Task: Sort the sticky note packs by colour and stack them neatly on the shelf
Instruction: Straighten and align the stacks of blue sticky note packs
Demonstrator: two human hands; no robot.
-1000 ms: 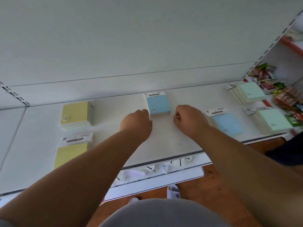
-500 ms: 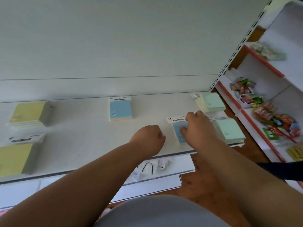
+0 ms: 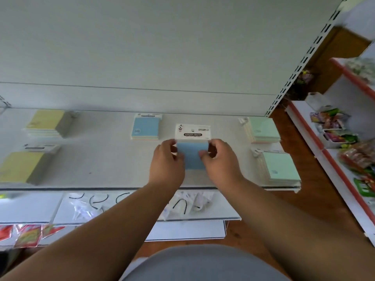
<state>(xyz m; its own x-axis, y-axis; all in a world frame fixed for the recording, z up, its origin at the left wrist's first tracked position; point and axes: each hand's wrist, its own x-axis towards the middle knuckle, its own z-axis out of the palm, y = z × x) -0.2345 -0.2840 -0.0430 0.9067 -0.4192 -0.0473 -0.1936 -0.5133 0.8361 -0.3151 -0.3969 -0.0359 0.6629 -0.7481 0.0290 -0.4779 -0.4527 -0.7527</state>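
Observation:
A blue sticky note pack point(image 3: 192, 150) with a white header card is held between my left hand point(image 3: 167, 160) and my right hand point(image 3: 220, 159), over the middle of the white shelf point(image 3: 105, 159). Behind it to the left lies a stack of blue packs point(image 3: 145, 127). Two yellow stacks sit at the left, one at the back point(image 3: 45, 122) and one near the front point(image 3: 20, 166). Two green stacks sit at the right, one at the back point(image 3: 262, 128) and one at the front point(image 3: 280, 166).
Below the shelf's front edge, a lower shelf point(image 3: 28, 205) holds clear bags with black cords point(image 3: 180, 203) and red packets point(image 3: 28, 234). A neighbouring red-edged shelf unit point(image 3: 322, 145) with snack packets stands at the right. The floor is brown wood.
My right hand picked the single blue pack up from the shelf's right part and carried it to the middle. My left hand closed on its other side. The view shifted right.

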